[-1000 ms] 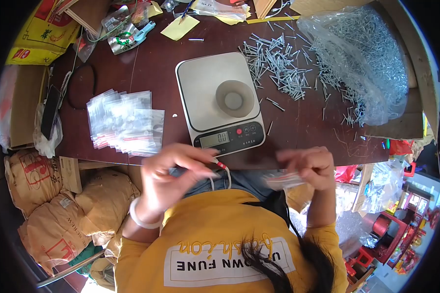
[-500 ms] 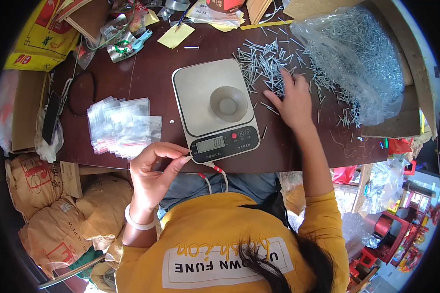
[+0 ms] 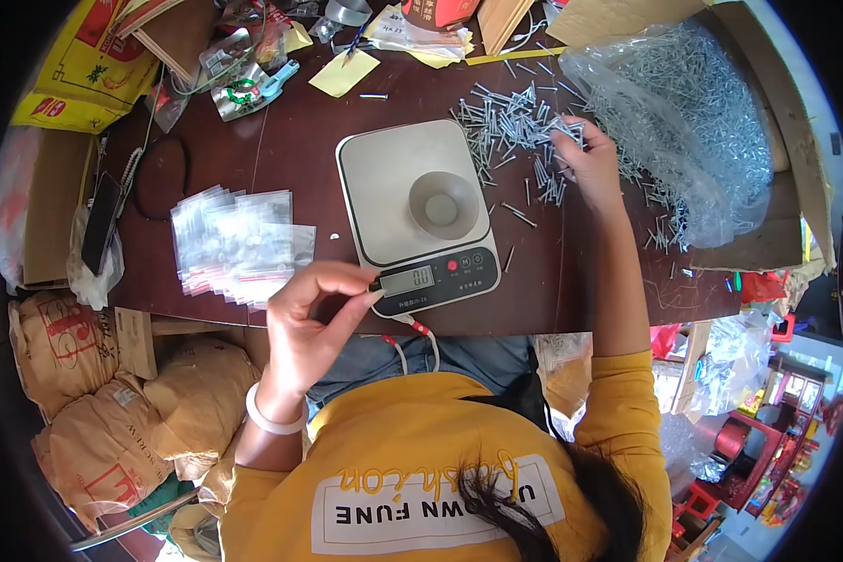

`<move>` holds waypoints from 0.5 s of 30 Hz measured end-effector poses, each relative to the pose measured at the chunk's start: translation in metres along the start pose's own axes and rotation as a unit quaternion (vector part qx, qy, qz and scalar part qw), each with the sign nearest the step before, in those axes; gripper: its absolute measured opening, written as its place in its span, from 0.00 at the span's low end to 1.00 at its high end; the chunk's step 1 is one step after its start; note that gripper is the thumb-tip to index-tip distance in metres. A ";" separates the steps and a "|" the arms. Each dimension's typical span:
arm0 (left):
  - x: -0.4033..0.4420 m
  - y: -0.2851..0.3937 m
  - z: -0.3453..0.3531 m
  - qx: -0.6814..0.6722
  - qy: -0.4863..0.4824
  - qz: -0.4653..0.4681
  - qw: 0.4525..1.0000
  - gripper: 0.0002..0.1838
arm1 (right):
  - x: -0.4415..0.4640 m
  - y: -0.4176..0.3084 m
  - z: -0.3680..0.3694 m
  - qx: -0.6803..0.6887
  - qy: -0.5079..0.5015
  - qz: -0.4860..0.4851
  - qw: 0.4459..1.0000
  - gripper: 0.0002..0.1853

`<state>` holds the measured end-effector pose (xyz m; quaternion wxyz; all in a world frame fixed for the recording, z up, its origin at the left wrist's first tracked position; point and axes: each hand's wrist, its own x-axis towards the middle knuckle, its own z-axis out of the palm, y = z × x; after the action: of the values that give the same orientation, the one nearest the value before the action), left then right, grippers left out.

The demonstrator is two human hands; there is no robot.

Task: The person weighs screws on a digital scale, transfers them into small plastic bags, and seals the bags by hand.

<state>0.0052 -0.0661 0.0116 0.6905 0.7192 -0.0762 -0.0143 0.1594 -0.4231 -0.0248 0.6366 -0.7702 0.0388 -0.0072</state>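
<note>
My right hand (image 3: 592,164) is closed around a bunch of silver screws (image 3: 571,133) at the right end of the loose screw pile (image 3: 506,122). My left hand (image 3: 314,314) pinches thumb and forefinger together at the lower left corner of the digital scale (image 3: 384,187). Whatever lies between those fingertips, if anything, is too small to make out. On the scale's plate stands a small grey round cup (image 3: 443,205) with no screws in it. The display (image 3: 407,280) reads 0.0.
Small clear zip bags (image 3: 239,244) lie in a stack on the left. A cardboard box (image 3: 787,140) lined with plastic, full of screws, stands at the right. Yellow paper (image 3: 344,73) and a pair of blue-handled scissors (image 3: 276,82) lie at the back.
My right hand has closed on some screws and shifted slightly up and right; it was spread over the pile before. My left hand still pinches by the scale.
</note>
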 end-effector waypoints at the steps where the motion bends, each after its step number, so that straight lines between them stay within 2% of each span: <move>1: 0.004 -0.003 0.005 0.003 0.004 0.003 1.000 0.15 | -0.002 -0.008 0.005 0.024 -0.038 0.001 0.999 0.12; 2: 0.009 -0.005 0.010 0.006 0.008 0.005 1.000 0.19 | -0.004 -0.016 0.015 -0.002 -0.055 -0.020 0.998 0.12; 5: 0.035 -0.015 0.028 0.135 0.005 0.112 0.984 0.36 | -0.017 -0.050 0.046 -0.050 -0.162 -0.046 0.984 0.12; 7: 0.048 -0.010 0.043 0.174 -0.003 0.124 0.977 0.47 | -0.028 -0.056 0.075 0.030 -0.193 -0.059 0.979 0.12; 8: 0.054 -0.008 0.050 0.193 -0.006 0.131 0.972 0.53 | -0.035 -0.059 0.088 0.039 -0.183 -0.094 0.978 0.12; 9: 0.060 -0.012 0.056 0.184 -0.003 0.134 0.974 0.55 | -0.040 -0.053 0.101 0.059 -0.150 -0.123 0.979 0.12; 11: 0.068 -0.025 0.066 0.167 0.003 0.140 0.976 0.58 | -0.051 -0.046 0.120 0.012 -0.088 -0.205 0.975 0.11; 12: 0.070 -0.027 0.069 0.134 0.002 0.119 0.984 0.58 | -0.057 -0.045 0.125 0.032 -0.086 -0.211 0.973 0.11; 13: 0.072 -0.027 0.070 0.120 -0.002 0.106 0.987 0.58 | -0.057 -0.044 0.126 -0.015 -0.084 -0.288 0.954 0.11; 15: 0.073 -0.027 0.071 0.090 -0.010 0.081 0.993 0.57 | -0.062 -0.047 0.127 -0.068 -0.073 -0.366 0.925 0.12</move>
<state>0.0711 -0.1446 -0.0125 0.6210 0.7697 -0.1418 0.0417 0.1080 -0.2852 -0.0004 0.5372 -0.7705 -0.2918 -0.1807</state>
